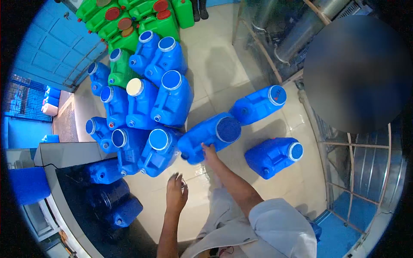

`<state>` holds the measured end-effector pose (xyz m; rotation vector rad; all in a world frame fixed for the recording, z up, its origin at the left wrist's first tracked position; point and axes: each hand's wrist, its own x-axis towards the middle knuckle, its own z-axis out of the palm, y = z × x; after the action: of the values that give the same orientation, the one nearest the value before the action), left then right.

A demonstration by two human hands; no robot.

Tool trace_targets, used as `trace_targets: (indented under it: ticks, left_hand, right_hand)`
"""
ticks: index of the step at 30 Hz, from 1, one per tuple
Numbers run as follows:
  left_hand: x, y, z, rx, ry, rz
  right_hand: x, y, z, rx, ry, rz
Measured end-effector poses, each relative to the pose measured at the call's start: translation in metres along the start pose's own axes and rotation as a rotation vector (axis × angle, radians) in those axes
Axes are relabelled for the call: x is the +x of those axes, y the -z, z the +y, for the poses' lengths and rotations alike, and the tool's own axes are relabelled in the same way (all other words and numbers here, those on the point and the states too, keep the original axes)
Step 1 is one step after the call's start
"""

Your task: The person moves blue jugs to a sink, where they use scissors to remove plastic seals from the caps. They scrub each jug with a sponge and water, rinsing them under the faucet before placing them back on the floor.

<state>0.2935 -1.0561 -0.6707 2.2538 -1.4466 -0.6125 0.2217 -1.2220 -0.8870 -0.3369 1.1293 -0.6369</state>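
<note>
My right hand (210,155) grips the handle of a blue water jug (202,131) with a wide blue cap. The jug is tilted, its capped end pointing to the right, and its spout is near my hand. My left hand (177,191) is closed over the floor just below the jug group, with a small pale round thing partly showing at the fingers, too small to name. Nearest to it is a blue jug with a light blue cap (159,139). Another blue jug (254,107) lies beyond the held one, and one more (271,157) stands to the right.
Several blue jugs stand packed together at the left, one with a cream cap (135,87). Green jugs (159,26) are stacked at the back. A metal frame (357,146) runs along the right. A dark ledge with more blue containers (127,212) is at lower left.
</note>
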Motion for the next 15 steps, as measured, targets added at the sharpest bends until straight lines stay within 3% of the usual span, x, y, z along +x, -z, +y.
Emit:
trace_targets:
  ticks: [4, 6, 8, 9, 11, 12, 15]
  left_hand:
    - [0.031, -0.034, -0.003, 0.087, -0.118, -0.092]
    - [0.021, -0.035, -0.010, 0.173, -0.133, -0.087]
    - [-0.010, -0.015, -0.009, -0.048, 0.331, -0.162]
    - [-0.031, 0.014, 0.001, -0.051, 0.436, -0.171]
    - [-0.095, 0.057, 0.001, -0.082, 0.521, -0.059]
    - [-0.131, 0.076, 0.000, -0.118, 0.564, 0.012]
    - [-0.257, 0.133, 0.004, -0.153, 0.793, 0.251]
  right_hand:
    - [-0.088, -0.008, -0.010, -0.313, -0.050, -0.251]
    - [-0.124, -0.017, 0.004, -0.219, -0.137, -0.469]
    - [-0.162, -0.029, 0.015, -0.500, -0.266, -0.562]
    - [-0.177, -0.038, 0.015, -0.528, -0.272, -0.615]
    - [-0.212, -0.050, 0.019, -0.713, -0.466, -1.145]
    - [-0.263, -0.076, -0.019, -0.932, -0.495, -1.129]
    - [-0.347, -0.140, -0.033, -1.194, -0.707, -1.464]
